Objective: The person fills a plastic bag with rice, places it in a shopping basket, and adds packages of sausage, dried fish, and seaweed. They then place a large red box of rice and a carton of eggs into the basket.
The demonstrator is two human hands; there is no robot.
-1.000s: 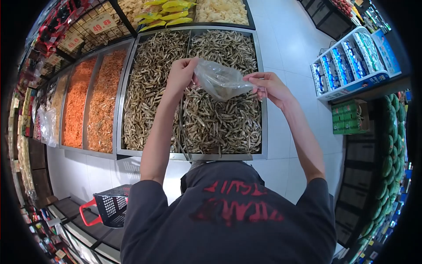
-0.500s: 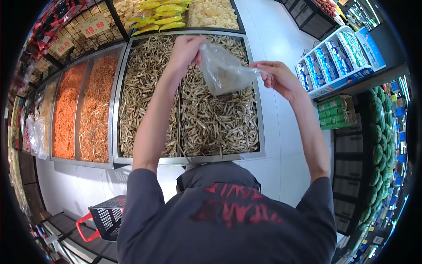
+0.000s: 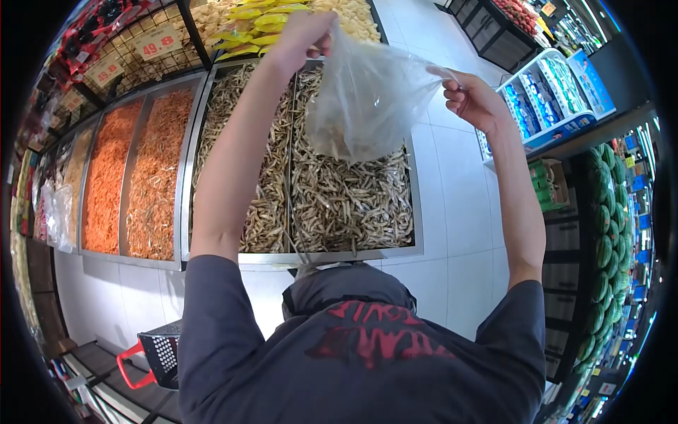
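A clear plastic bag (image 3: 367,106) hangs stretched between my two hands, above a metal-edged bin of small dried fish (image 3: 346,205). My left hand (image 3: 308,35) pinches the bag's upper left corner, near yellow packets at the back. With thumb and fingers closed, my right hand (image 3: 474,101) grips its upper right edge, over the floor beside the bin. The bag's lower part bulges and looks cloudy; I cannot make out anything inside it.
Bins of orange dried shrimp-like food (image 3: 109,184) stand at the left, with price signs (image 3: 157,44) behind. Yellow packets (image 3: 261,25) lie at the back. A black basket with a red handle (image 3: 161,353) is at lower left. Watermelons (image 3: 606,233) line the right side.
Both hands have moved up and farther apart, the left toward the back and the right outward. The bag is now spread wider and higher.
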